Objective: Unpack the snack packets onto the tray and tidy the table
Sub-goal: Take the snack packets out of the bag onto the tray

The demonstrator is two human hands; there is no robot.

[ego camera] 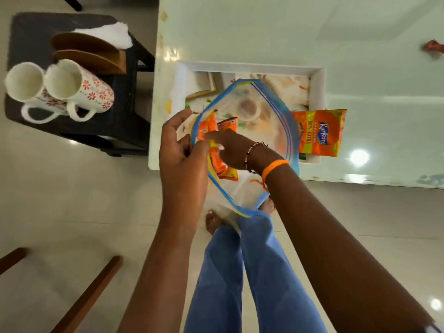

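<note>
1. Far left, on a dark stool [72,131]: two white mugs [57,90] with red flower print, lying on their sides, mouths toward the camera; behind them two brown plates [91,56] standing on edge and one white cloth [113,34] draped over the top one.
2. Bottom left: two brown wooden bars [89,294], cut off by the frame edge.
3. Left hand [182,152]: fingers curled, pinching the blue-edged rim of one clear zip bag [264,121] and holding its mouth open over the tray.
4. Inside the bag: right hand [230,150] reaching in, fingertips on orange snack packets [211,131] (two tops visible, a third orange-yellow end below the wrist; exact count hard to tell through the plastic). Grip partly hidden, so closed or not cannot be told.
5. Right wrist: one bead bracelet, one orange band.
6. White tray [317,75] with printed floor, at the near edge of the pale table [360,32].
7. One loose orange-yellow Kurkure packet [319,133] lying on the tray's right side, overlapping its rim.
8. Far right on the table: one small red scrap [432,46], blurred.
</note>
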